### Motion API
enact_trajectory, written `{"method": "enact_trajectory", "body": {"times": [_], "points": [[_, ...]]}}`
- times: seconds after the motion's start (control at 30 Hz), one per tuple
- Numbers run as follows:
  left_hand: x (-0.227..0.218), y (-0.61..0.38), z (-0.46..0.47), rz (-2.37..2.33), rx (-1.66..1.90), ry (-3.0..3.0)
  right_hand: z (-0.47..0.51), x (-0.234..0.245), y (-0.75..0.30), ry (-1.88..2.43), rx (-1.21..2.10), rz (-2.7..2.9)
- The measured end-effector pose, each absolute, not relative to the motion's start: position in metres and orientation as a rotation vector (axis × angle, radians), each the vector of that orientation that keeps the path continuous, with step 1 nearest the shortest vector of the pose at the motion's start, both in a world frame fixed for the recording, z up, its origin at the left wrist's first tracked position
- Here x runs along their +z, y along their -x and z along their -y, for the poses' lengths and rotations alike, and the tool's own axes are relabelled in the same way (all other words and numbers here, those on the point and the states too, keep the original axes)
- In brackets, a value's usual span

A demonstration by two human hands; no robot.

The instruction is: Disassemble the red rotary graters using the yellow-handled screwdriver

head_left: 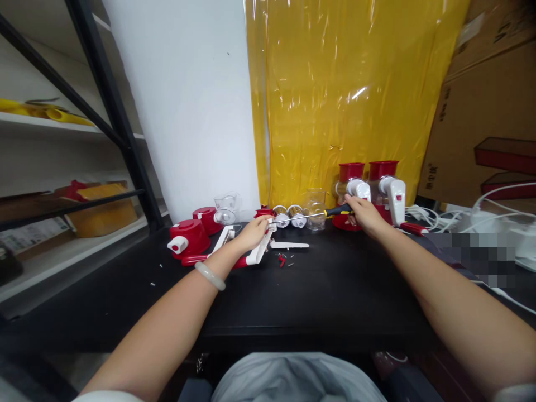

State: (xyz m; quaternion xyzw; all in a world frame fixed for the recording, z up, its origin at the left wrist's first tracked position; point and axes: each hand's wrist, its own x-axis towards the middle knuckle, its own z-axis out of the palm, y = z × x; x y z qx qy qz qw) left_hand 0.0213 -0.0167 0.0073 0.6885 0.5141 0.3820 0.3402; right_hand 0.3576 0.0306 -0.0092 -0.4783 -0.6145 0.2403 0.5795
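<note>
My left hand (pixel 253 233) is closed around a white crank handle (pixel 260 249) with a red grip, held just above the black table. In my right hand (pixel 363 214) is a screwdriver (pixel 338 210) with a black and yellow handle. Its long shaft points left, and the tip meets the upper end of the crank handle by my left fingers. Below lies a flat white plastic strip (pixel 290 245). Several small screws (pixel 290 264) and a small red piece (pixel 282 260) are scattered in front of it. A second white crank handle (pixel 221 239) rests left of my left hand.
Two red bases (pixel 190 237) stand on the left near a clear plastic part (pixel 227 207). Two drum cutters (pixel 297 216) and a clear housing (pixel 316 210) line the back. Assembled red-and-white rotary graters (pixel 384 187) stand at right, beside white cables (pixel 439 220). A shelf rack (pixel 125 131) flanks the left.
</note>
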Motion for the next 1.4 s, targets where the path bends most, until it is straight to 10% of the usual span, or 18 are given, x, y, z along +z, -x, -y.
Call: {"method": "enact_trajectory", "body": {"times": [1.17,1.4], "points": [[0.006,-0.02,0.014,-1.278,0.997,-1.801,-0.005,0.006,-0.345,0.637,1.06,1.203],[0.009,-0.021,0.018,-1.312,0.997,-1.798,-0.028,-0.009,-0.357,1.095,0.669,1.403]]}}
